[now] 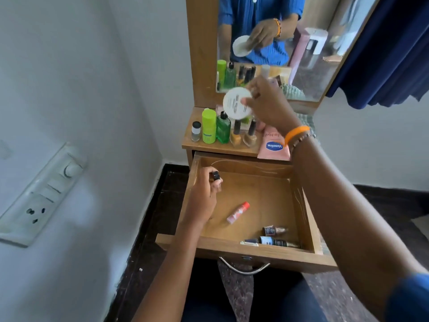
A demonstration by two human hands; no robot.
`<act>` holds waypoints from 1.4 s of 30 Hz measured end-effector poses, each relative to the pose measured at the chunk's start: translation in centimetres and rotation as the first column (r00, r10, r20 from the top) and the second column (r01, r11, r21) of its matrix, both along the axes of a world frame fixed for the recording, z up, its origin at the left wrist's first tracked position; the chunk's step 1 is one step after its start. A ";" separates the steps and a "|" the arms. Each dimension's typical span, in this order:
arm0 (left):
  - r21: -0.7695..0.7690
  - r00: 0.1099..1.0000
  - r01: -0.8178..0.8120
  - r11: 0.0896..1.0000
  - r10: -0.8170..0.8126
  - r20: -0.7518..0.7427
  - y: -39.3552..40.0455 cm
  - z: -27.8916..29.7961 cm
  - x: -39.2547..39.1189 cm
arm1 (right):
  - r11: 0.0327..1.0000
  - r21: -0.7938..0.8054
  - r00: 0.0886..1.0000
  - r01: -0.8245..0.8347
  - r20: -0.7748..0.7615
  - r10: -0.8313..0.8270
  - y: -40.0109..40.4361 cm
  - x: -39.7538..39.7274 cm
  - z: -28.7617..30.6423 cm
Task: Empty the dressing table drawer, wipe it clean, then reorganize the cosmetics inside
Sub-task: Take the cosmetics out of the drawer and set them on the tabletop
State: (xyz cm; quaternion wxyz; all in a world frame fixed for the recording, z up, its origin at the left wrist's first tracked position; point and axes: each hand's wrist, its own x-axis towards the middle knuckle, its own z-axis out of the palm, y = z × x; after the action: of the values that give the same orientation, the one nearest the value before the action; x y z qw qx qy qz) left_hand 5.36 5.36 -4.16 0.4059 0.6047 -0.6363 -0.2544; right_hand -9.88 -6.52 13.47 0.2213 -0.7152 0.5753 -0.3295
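Observation:
The wooden drawer (pixel 308 224) of the dressing table stands pulled out. Inside lie a pink tube with a red cap (pixel 238 212) near the middle and three small dark bottles (pixel 275 237) with a pen at the front right. My left hand (pixel 204 194) is over the drawer's left side and grips a small black-capped bottle (pixel 53 175). My right hand (pixel 267 103) is raised above the table top and pinches a round white tin (pixel 235 103) by its edge.
On the table top (pixel 209 146) stand a clear bottle, a lime bottle (pixel 208 126), a green bottle (pixel 223 129) and two nail polishes (pixel 243 133); a pink Vaseline tube (pixel 274 147) lies at its right. A mirror (pixel 313 54) rises behind. A switch panel (pixel 44 194) is on the left wall.

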 end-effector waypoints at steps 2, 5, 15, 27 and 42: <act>-0.002 1.000 0.011 1.000 -0.011 0.010 0.1 -0.1 0.1 | 0.998 -0.063 0.990 0.000 -0.139 -0.009 -3.2 0.9 1.2; -0.032 0.998 0.038 0.999 -0.036 0.052 0.2 -0.2 0.2 | 0.993 -0.071 0.933 -0.099 -0.352 0.068 -6.9 2.6 2.4; -0.114 0.992 -0.001 0.994 0.015 0.125 -0.5 -0.8 0.4 | 0.912 0.274 0.564 -0.305 -0.720 0.404 -11.0 6.0 -1.4; -0.153 0.991 0.066 0.986 -0.046 0.127 -0.7 -1.1 0.4 | 0.918 0.230 0.640 -0.324 -0.661 0.391 -11.7 5.9 -2.9; 0.034 0.980 -0.047 0.998 0.052 -0.193 -0.3 0.7 0.1 | 0.801 0.337 0.705 -0.495 -0.383 0.597 4.6 3.0 -7.2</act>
State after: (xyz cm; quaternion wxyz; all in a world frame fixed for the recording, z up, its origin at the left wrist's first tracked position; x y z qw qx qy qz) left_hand 5.42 5.08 -3.49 0.4631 0.5987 -0.5747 -0.3112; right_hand -6.85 -1.87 6.25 0.2365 -0.8841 0.4030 -0.0023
